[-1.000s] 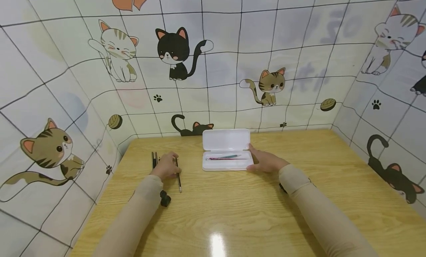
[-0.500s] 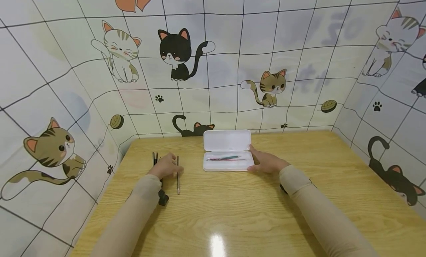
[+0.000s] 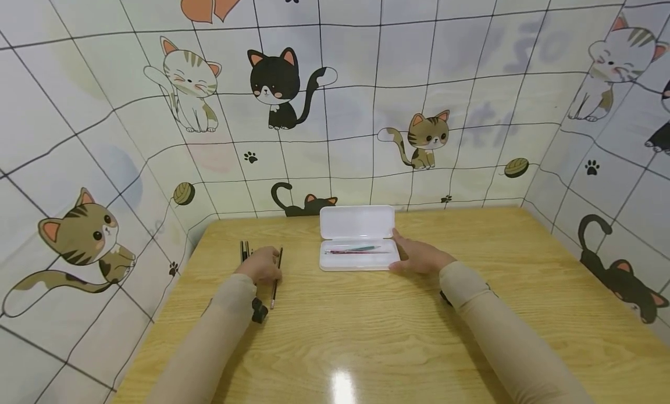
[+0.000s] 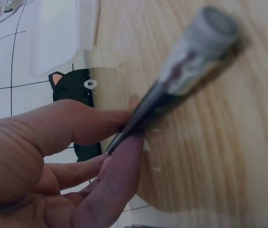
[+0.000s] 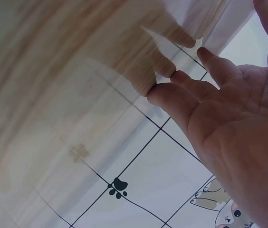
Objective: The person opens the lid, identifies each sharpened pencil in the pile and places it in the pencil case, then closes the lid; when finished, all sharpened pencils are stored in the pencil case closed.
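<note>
My left hand (image 3: 262,265) pinches a dark pencil (image 3: 275,285) between thumb and fingertips at the left of the table. In the left wrist view the pencil (image 4: 157,99) points its pale, blunt end toward the camera, close over the wood. My right hand (image 3: 421,255) lies against the right end of an open white pencil case (image 3: 327,262), thumb at the front corner, another finger near the hinge. The right wrist view shows its fingers (image 5: 174,102) loosely extended, tips at the tabletop. Inside the case lie a teal pencil (image 3: 361,249) and a reddish one (image 3: 342,252).
Several dark, slim sticks (image 3: 244,250) lie just left of my left hand, partly hidden by it. A cloth wall (image 3: 350,160) with cat prints stands along the back and sides of the wooden table (image 3: 366,328).
The dark pencil in my left hand has swung, its lower end moving from right to left, and the left fingers have shifted on it. The right hand and case stay put.
</note>
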`<state>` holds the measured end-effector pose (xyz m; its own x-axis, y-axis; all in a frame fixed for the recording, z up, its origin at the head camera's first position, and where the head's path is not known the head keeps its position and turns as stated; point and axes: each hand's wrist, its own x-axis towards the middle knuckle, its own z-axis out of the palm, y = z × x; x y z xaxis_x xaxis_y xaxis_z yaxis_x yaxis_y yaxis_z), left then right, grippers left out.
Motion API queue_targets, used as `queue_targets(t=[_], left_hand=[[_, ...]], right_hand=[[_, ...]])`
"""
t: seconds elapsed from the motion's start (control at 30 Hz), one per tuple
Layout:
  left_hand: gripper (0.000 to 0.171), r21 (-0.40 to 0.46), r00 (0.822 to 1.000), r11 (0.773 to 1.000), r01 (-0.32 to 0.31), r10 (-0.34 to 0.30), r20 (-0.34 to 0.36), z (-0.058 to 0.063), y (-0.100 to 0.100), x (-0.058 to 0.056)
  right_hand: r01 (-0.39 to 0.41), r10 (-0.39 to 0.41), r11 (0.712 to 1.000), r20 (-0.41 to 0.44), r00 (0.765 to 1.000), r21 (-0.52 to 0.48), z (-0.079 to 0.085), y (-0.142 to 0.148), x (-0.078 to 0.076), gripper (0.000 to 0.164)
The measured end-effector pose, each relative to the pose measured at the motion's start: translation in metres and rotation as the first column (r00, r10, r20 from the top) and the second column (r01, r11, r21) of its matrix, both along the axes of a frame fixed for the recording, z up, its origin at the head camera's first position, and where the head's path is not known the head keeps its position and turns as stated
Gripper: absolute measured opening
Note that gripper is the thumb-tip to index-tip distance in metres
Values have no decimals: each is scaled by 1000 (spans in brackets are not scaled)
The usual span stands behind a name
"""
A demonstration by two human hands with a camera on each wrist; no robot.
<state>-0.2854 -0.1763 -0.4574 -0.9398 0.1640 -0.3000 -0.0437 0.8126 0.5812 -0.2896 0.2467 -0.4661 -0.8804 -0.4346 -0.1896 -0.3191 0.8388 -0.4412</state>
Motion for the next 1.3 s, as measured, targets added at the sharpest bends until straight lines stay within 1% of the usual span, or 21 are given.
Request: queue_targets(t=[0.1,0.27,0.4,0.5,0.57,0.63,0.77,0.87,0.97,1.07,1.2,1.27,1.3], left_hand=[[68,-12,1000,1000,18,-18,-5,1,-2,1],[66,33,1000,999,16,-17,15,1,-5,0],[66,43,999,999,27,-28,24,0,-7,-3],[77,125,999,992,1,-7,49,-2,-9,-5],[84,193,997,981,-20,6,73,-4,-12,-6],[90,264,995,964,-36,11,95,-5,-14,-7],[84,295,995,955,-22,-8,99,-5,-17,-6],[75,291,995,957,-13,-15,95,-5,-19,-6],[68,288,995,957,-17,-13,102,-5,-21,-6],[68,302,993,953,-24,-11,115,-4,-23,-6],[69,340,993,940,-27,-14,119,-2,-24,-6],[68,352,993,936,-27,-14,113,-1,-24,-6],[67,351,995,936,-15,-23,102,0,-24,-6]], right_hand=[[-6,6,1000,-6,1000,-1,1,-1,0,104],[-12,12,1000,-6,1000,-3,0,-1,0,103],[-1,1,1000,4,1000,-2,-2,0,1,104],[1,-1,1000,8,1000,-4,-1,0,2,103],[-1,1,1000,11,1000,-10,0,-1,2,103],[-5,5,1000,12,1000,-12,0,-1,2,103],[-5,5,1000,13,1000,-13,0,0,1,103],[-4,5,1000,16,1000,-15,-1,0,0,104],[-6,6,1000,19,1000,-17,0,0,1,104],[-1,1,1000,19,1000,-15,1,0,1,105],[6,-6,1000,12,1000,-4,2,1,0,105],[4,-4,1000,9,1000,0,2,1,0,104],[2,-2,1000,7,1000,0,1,1,0,104]])
